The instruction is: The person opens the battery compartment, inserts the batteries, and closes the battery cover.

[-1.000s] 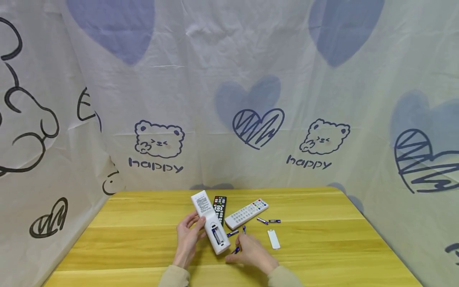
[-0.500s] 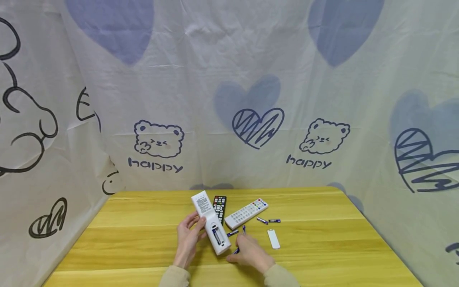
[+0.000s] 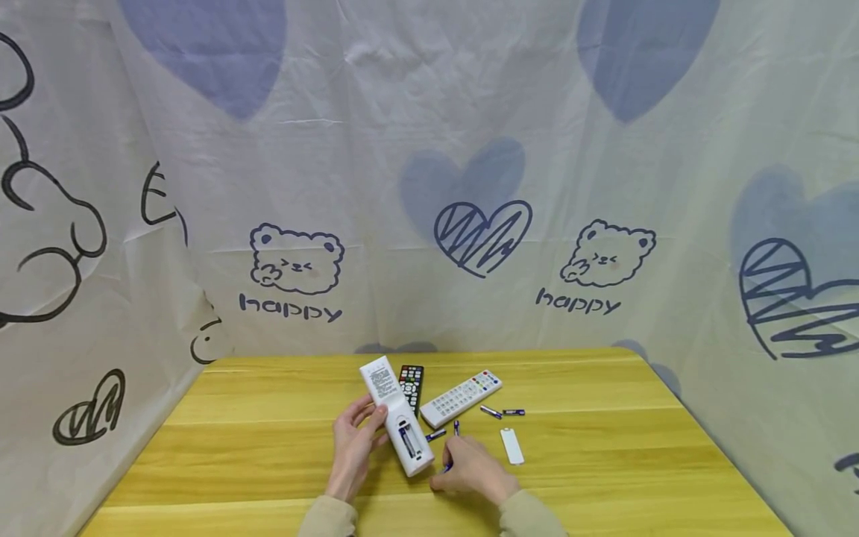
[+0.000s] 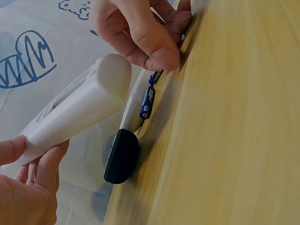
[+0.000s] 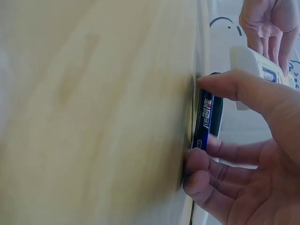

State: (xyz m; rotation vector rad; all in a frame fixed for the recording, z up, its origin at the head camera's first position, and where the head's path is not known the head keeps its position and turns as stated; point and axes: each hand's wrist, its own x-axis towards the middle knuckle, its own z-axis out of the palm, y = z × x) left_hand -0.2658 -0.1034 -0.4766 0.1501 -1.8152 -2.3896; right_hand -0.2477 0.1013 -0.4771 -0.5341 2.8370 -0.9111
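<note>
My left hand (image 3: 352,451) grips a white remote control (image 3: 384,384) by its side, tilted above the table with its back facing up. The uncovered compartment shows one battery (image 3: 406,438) lying along it. Low at the tabletop, my right hand (image 3: 473,471) pinches another blue-and-black battery (image 5: 204,119) by its ends, thumb at one end and fingertips at the other. Just beyond that hand lie two more batteries, one angled (image 3: 436,435) and one pointing away (image 3: 456,428). In the left wrist view, the held remote's rounded end (image 4: 115,77) hides its compartment.
Behind the held remote lies a black remote (image 3: 412,384), partly covered by it. A second white remote (image 3: 461,399) rests buttons up to the right. Past it are two batteries (image 3: 514,412) and a white battery cover (image 3: 512,446). Printed cloth (image 3: 429,313) hangs around the wooden table (image 3: 624,455).
My right hand has shifted slightly right, and the battery near its thumb has moved with it. The white remote in my left hand has drifted a little to the right.
</note>
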